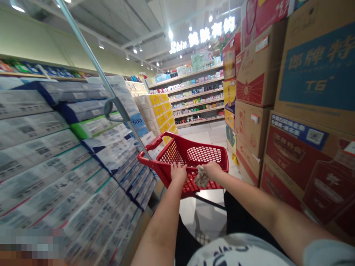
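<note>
A red plastic shopping cart (206,152) with a lattice basket stands right in front of me. My left hand (179,173) is on its near rim, fingers bent over the edge. Just to the right, my right hand (213,170) is closed round a crumpled greyish cloth (202,176), which hangs against the near side of the cart. A long metal pole (91,61) with a grey plastic loop (115,111) slants up from the left side of the cart toward the ceiling. Whether my right fingers also grip the rim is hidden.
Stacked tissue packs (91,173) line the left side closely, with yellow-and-white packs (161,107) farther on. Tall cardboard cartons (313,77) rise along the right. Beyond the cart, pale floor tiles (205,133) lead to shelves (196,88) of small boxed goods.
</note>
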{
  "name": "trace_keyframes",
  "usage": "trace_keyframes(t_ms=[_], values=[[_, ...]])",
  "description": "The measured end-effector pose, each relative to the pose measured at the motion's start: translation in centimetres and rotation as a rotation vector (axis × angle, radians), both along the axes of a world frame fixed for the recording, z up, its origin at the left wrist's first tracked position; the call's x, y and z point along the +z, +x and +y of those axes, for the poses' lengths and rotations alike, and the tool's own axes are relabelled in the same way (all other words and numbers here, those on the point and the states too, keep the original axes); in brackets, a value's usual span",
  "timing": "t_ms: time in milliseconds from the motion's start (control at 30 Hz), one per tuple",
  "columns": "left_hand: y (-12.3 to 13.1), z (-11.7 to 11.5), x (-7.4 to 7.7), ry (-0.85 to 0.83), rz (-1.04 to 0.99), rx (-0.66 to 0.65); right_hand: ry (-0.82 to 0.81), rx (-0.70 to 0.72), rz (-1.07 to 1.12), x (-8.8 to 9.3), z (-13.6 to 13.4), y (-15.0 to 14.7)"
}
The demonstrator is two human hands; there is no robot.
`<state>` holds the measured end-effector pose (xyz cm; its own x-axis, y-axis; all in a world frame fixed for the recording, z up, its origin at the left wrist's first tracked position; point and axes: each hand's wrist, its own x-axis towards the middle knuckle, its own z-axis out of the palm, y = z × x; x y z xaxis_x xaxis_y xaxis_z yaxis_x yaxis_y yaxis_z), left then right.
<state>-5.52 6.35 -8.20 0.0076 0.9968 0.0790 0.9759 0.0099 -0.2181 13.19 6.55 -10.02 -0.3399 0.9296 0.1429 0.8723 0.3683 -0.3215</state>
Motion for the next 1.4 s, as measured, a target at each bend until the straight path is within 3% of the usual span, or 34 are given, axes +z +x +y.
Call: trace_keyframes(t_ms=[133, 300, 433, 600, 700, 867, 1033, 1167, 1300, 1400], values=[[0.2, 0.1, -0.5, 0.007, 0.005, 0.016, 0.142, 0.064, -0.097, -0.2, 0.1, -0.3], [-0.1, -0.1, -0.3, -0.012, 0.006, 0.011, -0.019, -0.058, -0.11, 0.0, 0.3, 0.5], [-0.6, -0.4, 0.1, -0.041, -0.013, 0.005, 0.053, 0.018, -0.075, -0.2, -0.1, 1.3], [-1.1, -0.7, 0.0, -0.007, -0.077, -0.023, 0.017, -0.043, -0.02, -0.7, -0.8, 1.0], [-0.9, -0.8, 0.1, 0.008, -0.075, 0.024, 0.105, 0.063, -0.001, -1.2, -0.9, 0.6], [-0.4, -1.2, 0.4, 0.045, 0.008, 0.12, -0.008, -0.013, 0.053, -1.5, -0.7, 0.6], [-0.2, -1.7, 0.4, 0.045, 0.04, 0.139, 0.072, 0.124, 0.066, -1.1, -1.3, -0.3], [0.0, -2.0, 0.0, 0.053, -0.005, 0.149, -0.017, 0.019, 0.048, -1.1, -1.4, -1.0], [0.1, -2.2, -0.4, 0.076, -0.057, 0.142, 0.074, 0.127, 0.058, -1.2, -1.3, -1.3], [0.0, -2.2, -0.6, 0.07, -0.095, 0.135, -0.034, 0.046, 0.088, -1.0, -1.2, -0.9]])
